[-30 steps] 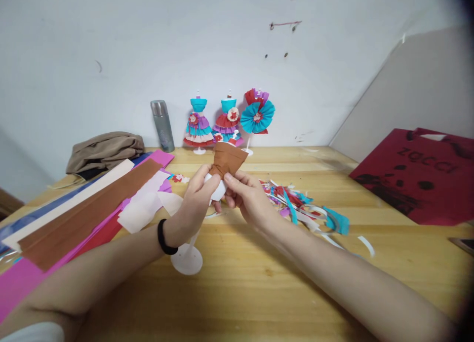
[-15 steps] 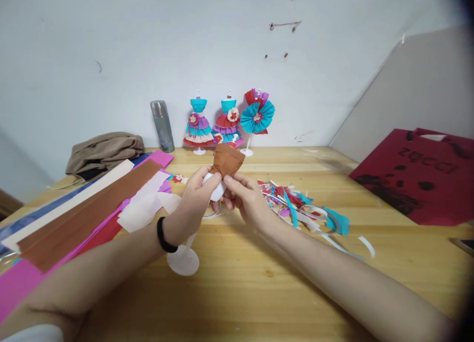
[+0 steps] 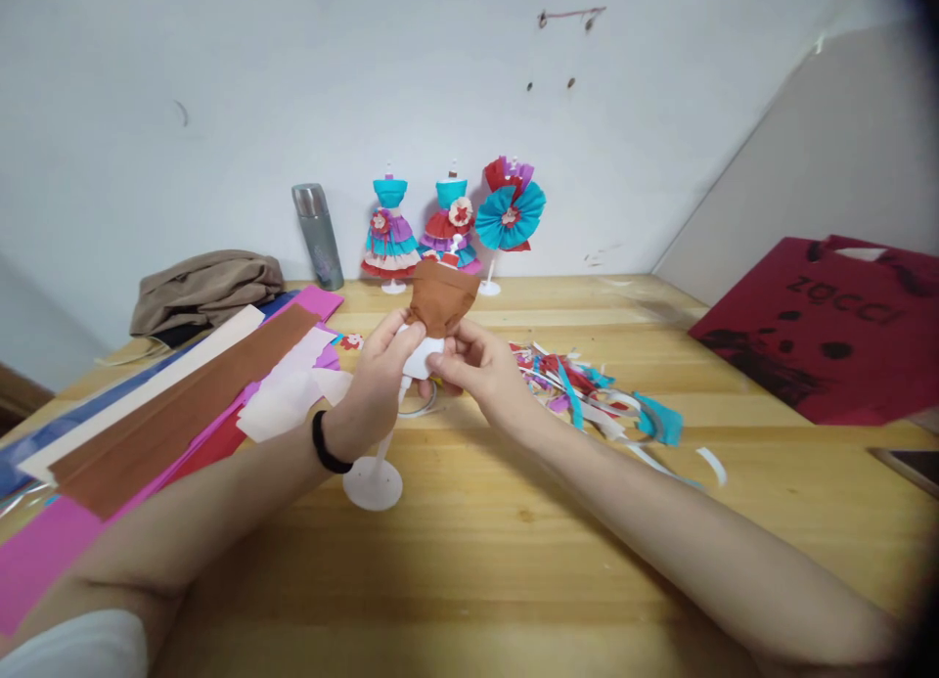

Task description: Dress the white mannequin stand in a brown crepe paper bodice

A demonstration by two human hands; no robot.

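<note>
A small white dress form (image 3: 422,357) is held between my two hands above the table, tilted, its stem and round base (image 3: 374,483) hanging below. Brown crepe paper (image 3: 442,297) wraps its upper part and flares out at the top. My left hand (image 3: 382,370) closes around the form's side, thumb on the white lower body. On the other side, my right hand (image 3: 480,370) pinches at the form just under the brown paper; its fingertips are partly hidden behind it. A bit of red shows at the form's top.
Several crepe paper sheets (image 3: 187,404) lie at left beside a brown cloth (image 3: 209,292). Against the wall stand a flask (image 3: 318,238) and three dressed forms (image 3: 391,230). Paper scraps (image 3: 579,384) and a tape roll (image 3: 664,421) lie right of my hands, with a red bag (image 3: 822,331) farther right.
The form has turned slightly more upright, and my right thumb has shifted lower, away from the brown paper's edge onto the white body. My view has tilted slightly downward.
</note>
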